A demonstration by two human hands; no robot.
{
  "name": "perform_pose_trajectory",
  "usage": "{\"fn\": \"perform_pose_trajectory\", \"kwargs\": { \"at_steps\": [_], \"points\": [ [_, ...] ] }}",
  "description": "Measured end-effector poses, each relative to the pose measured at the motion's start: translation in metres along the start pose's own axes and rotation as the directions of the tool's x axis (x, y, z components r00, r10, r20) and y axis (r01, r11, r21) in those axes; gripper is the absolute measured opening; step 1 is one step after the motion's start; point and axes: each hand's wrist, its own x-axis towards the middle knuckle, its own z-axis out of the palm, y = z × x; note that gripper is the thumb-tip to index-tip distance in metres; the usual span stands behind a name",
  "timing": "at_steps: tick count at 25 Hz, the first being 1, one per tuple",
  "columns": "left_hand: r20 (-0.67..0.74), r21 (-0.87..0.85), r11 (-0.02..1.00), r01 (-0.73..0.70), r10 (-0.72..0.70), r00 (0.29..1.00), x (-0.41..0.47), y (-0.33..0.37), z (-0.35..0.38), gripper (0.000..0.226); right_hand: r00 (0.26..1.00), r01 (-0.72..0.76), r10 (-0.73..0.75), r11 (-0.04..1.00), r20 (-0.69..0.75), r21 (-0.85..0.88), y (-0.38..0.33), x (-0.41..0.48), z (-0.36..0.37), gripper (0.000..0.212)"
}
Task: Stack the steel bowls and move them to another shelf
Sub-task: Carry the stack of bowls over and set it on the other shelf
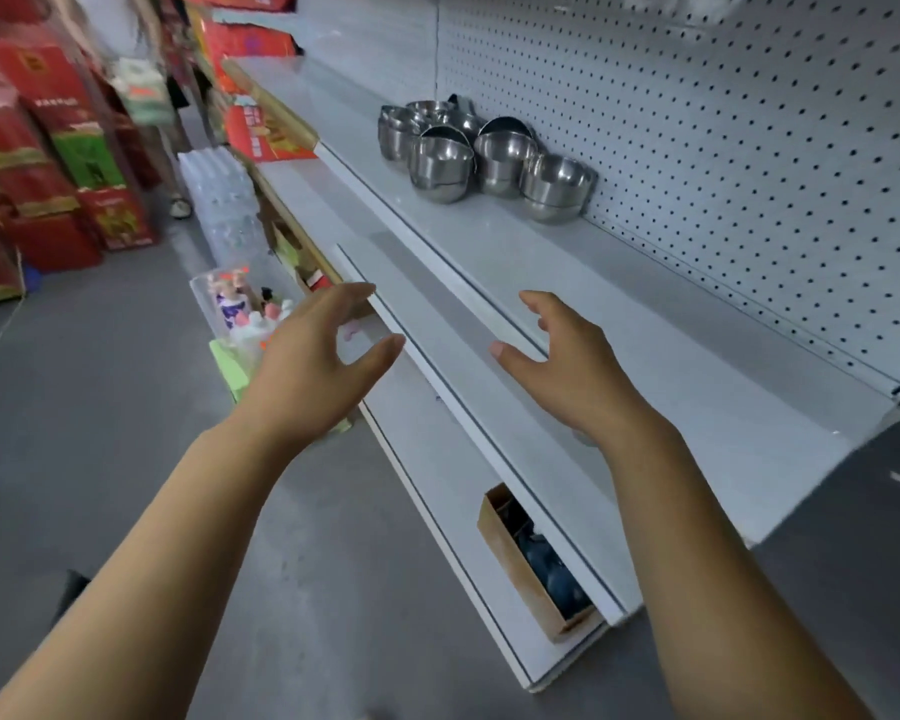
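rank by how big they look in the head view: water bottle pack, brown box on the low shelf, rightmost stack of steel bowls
1. water bottle pack and brown box: about alike; the box is nearer, so not ranked.
2. rightmost stack of steel bowls: clearly smallest.

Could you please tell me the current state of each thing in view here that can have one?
Steel bowls: upright, grouped in short stacks on the upper shelf, untouched.
Left hand: open, empty, fingers spread, short of the shelves.
Right hand: open, empty, over the upper shelf's front edge.
Cardboard box: open-topped, on a lower shelf, dark items inside.
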Motion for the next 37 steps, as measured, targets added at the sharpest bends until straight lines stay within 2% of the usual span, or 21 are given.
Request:
{"fn": "perform_pose_trajectory", "kwargs": {
  "at_steps": [3,8,11,17,20,27,30,33,37],
  "points": [
    [0.058,0.005,0.999,-0.049,0.049,0.997,0.044,-0.041,0.0,0.058,0.996,-0.062,0.063,0.998,-0.062,0.015,-0.01,0.027,0.028,0.064],
    [0.171,-0.077,0.997,-0.028,0.041,0.984,0.101,-0.094,0.03,0.061,0.976,-0.195,0.192,0.981,-0.104,-0.021,0.005,0.07,0.05,0.064],
    [0.148,-0.122,0.992,-0.014,0.032,0.989,0.146,-0.117,0.042,0.062,0.958,-0.246,0.243,0.969,-0.154,-0.004,0.016,0.113,0.056,0.065],
    [0.15,-0.11,0.993,-0.048,0.065,0.987,0.241,-0.144,0.059,0.063,0.947,-0.256,0.269,0.962,-0.174,0.094,0.025,0.219,0.069,0.068],
    [0.139,-0.118,0.991,-0.063,0.08,0.987,0.288,-0.153,0.076,0.066,0.942,-0.257,0.269,0.963,-0.201,0.084,0.031,0.271,0.068,0.069],
    [0.154,-0.246,0.965,-0.086,0.127,0.98,0.378,-0.172,0.128,0.072,0.891,-0.34,0.342,0.939,-0.301,0.06,0.055,0.324,0.067,0.066],
    [0.114,-0.317,0.945,-0.078,0.12,0.986,0.417,-0.183,0.154,0.075,0.818,-0.397,0.374,0.917,-0.437,0.041,0.065,0.344,0.069,0.062],
    [0.085,-0.389,0.914,-0.113,0.157,0.984,0.45,-0.196,0.176,0.082,0.697,-0.461,0.424,0.883,-0.578,0.092,0.065,0.366,0.077,0.063],
    [0.143,-0.506,0.851,-0.143,0.247,0.958,0.479,-0.215,0.201,0.088,0.527,-0.486,0.488,0.845,-0.696,0.224,0.063,0.397,0.087,0.064]
  ]
}}
